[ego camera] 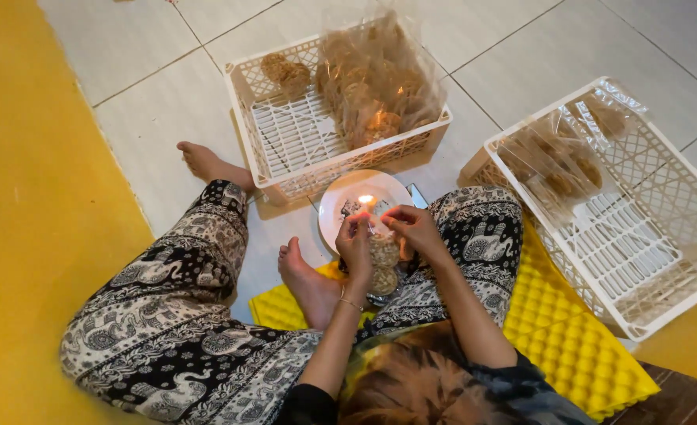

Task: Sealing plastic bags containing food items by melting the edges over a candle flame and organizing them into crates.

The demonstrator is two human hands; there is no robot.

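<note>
While the candle flame [366, 199] burns on the white plate [334, 212] at frame centre, I read the step as heat-sealing. Left hand [354, 245] and right hand [414, 228] are both pinched shut on the snack packet [383, 264], its top edge beside the flame. Next move, I judge: draw the edge steadily past the flame.

Small clear snack-filled bag [383, 264], upright, top edge beside a lit flame [366, 200].
</note>
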